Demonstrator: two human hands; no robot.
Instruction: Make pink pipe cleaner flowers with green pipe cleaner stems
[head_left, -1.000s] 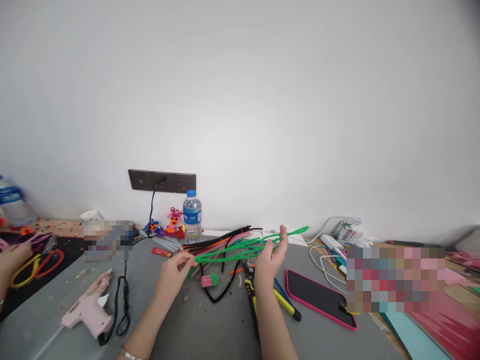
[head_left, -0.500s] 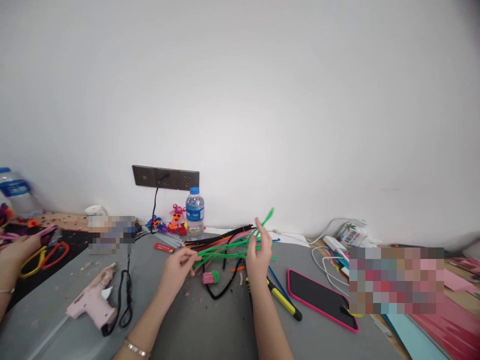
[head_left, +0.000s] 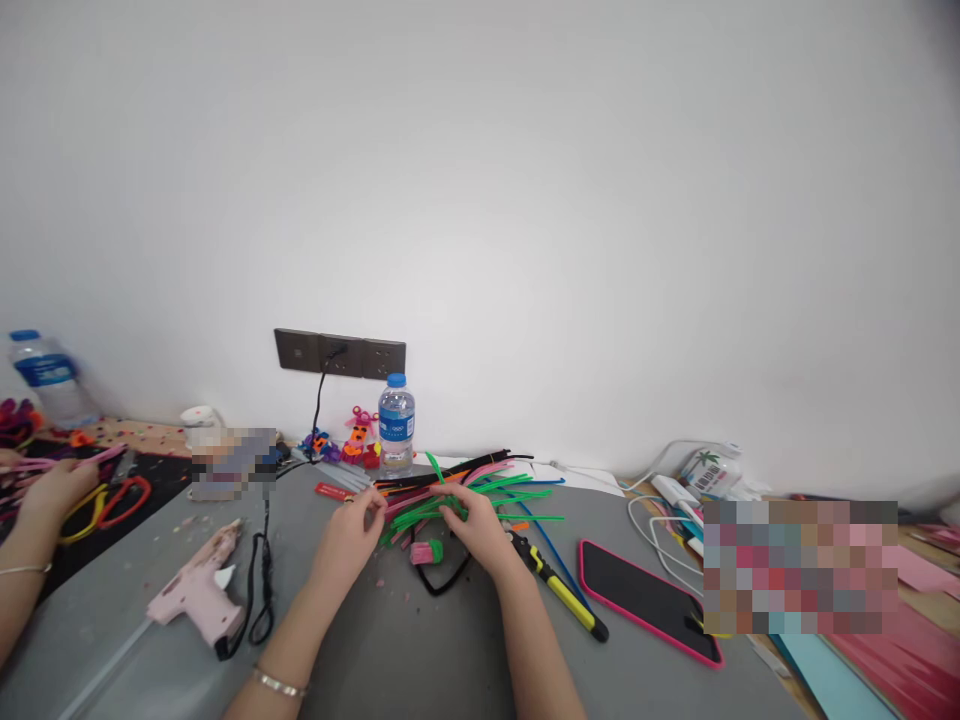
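My left hand (head_left: pixel 350 537) pinches one end of a bunch of green pipe cleaners (head_left: pixel 501 491) above the grey table (head_left: pixel 390 660). My right hand (head_left: pixel 474 528) is closed on the same green bunch close beside the left, folding it. Under both hands lies a pile of black, pink and orange pipe cleaners (head_left: pixel 450 470). A small pink and green coil (head_left: pixel 425 552) sits just below my hands, with a loop of black pipe cleaner (head_left: pixel 442 582) around it.
A pink glue gun (head_left: pixel 196 592) with black cord lies at left. Yellow-handled pliers (head_left: pixel 559 590) and a pink-cased phone (head_left: pixel 646 598) lie at right. A water bottle (head_left: pixel 396 422) and wall sockets (head_left: pixel 339 354) stand behind. Another person's hand (head_left: pixel 52 490) works at far left.
My right hand has come in from the far end of the green pipe cleaners toward the left hand, bending the bunch over. The left hand has stayed in place.
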